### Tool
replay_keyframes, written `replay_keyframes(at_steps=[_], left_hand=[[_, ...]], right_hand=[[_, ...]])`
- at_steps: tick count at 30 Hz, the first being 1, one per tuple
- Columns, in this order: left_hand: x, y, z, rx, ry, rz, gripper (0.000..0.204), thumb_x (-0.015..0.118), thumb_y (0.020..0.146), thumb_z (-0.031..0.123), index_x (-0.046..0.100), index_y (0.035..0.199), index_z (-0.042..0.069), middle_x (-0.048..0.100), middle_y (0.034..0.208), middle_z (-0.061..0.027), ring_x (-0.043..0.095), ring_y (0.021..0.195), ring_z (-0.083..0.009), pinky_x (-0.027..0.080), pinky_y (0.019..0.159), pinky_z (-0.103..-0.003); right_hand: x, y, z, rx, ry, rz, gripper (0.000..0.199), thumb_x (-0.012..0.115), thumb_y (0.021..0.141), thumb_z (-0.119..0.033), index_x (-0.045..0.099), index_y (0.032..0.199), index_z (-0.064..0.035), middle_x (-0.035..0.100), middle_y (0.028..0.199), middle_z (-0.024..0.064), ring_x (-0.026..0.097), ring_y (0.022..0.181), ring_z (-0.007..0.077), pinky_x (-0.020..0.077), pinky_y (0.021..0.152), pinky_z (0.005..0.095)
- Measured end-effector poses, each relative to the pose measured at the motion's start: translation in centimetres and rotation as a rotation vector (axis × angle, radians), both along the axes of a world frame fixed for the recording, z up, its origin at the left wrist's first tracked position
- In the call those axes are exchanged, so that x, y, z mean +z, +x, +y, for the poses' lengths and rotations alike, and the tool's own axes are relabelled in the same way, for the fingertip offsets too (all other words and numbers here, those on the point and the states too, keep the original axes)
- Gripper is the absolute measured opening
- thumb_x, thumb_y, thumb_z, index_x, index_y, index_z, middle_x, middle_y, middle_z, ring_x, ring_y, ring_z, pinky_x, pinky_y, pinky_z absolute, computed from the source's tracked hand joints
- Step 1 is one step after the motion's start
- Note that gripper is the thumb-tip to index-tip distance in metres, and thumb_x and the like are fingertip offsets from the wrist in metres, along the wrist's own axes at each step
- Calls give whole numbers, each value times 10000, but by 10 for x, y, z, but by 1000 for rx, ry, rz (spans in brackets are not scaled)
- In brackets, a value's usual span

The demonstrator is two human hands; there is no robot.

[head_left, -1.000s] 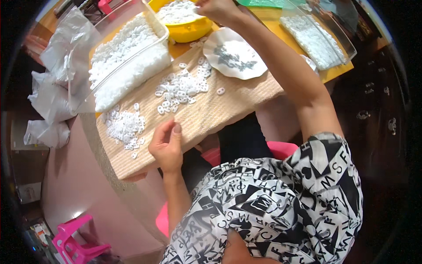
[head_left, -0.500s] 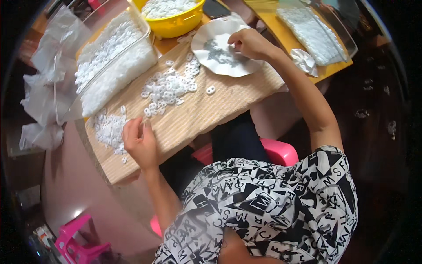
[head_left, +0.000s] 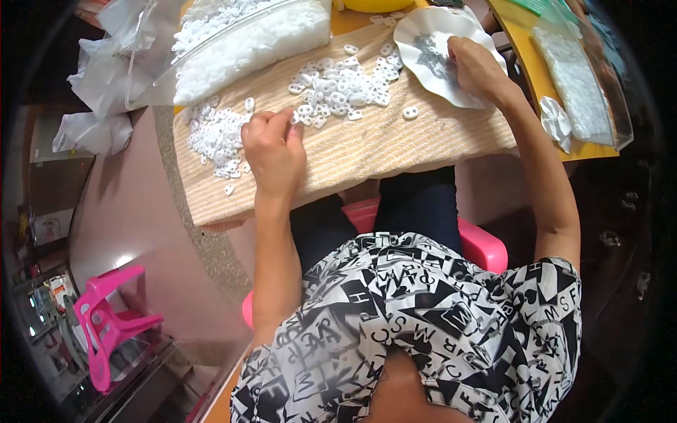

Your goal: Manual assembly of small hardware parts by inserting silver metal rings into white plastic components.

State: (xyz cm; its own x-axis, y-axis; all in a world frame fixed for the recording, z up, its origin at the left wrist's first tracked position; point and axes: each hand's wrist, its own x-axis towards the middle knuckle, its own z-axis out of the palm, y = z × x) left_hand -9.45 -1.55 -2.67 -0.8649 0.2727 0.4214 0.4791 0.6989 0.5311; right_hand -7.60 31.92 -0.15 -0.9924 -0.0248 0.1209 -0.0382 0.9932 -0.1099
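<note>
My left hand [head_left: 275,154] is over the cloth-covered board [head_left: 381,144], between two heaps of small white plastic pieces. Its thumb and fingers are pinched on what looks like one small white piece [head_left: 295,118]. Tiny white pieces make up the left heap [head_left: 215,137]; the middle heap [head_left: 338,88] has larger oval ones with two holes. My right hand [head_left: 481,69] reaches into a white wavy-edged dish [head_left: 412,35] holding small grey bits [head_left: 430,55]. Those fingers are bent together, and what they grip is hidden. One loose two-holed piece [head_left: 410,113] lies near the dish.
A clear bin [head_left: 261,53] full of white pieces stands behind the board, beside a yellow bowl [head_left: 374,5]. Another clear tub [head_left: 575,84] and a crumpled white item [head_left: 556,121] sit on the right table. Plastic bags [head_left: 106,92] hang left; a pink stool [head_left: 106,324] stands lower left.
The view has shifted, so the board appears farther up and right. My left hand has drawn its fingers into a pinch beside the middle heap. My right hand remains at the dish.
</note>
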Motion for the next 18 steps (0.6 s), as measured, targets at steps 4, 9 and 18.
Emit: replay_keyframes(at_steps=[4,9,18], left_hand=[[-2,0,0,-6,-7,87,243,637,621,27,625,862,49,530,824,-123,476,773,-285,399,699,-371],[2,2,12,-55,-12,143,182,644,602,27,619,781,40,520,809,-125,467,753,-284,391,685,-369],[-5,-4,20,-58,-48,196,89,578,607,-33,585,679,18,519,794,-128,466,753,-292,382,695,-368]], right_hand=[[2,6,-1,-36,-63,14,53,400,738,38,444,760,21,516,730,257,514,726,394,392,636,425],[15,15,0,-121,-126,177,102,439,709,50,472,805,35,544,748,240,533,758,402,413,663,421],[40,53,-39,-110,-838,208,115,497,813,-97,506,807,18,500,612,48,461,584,108,382,548,247]])
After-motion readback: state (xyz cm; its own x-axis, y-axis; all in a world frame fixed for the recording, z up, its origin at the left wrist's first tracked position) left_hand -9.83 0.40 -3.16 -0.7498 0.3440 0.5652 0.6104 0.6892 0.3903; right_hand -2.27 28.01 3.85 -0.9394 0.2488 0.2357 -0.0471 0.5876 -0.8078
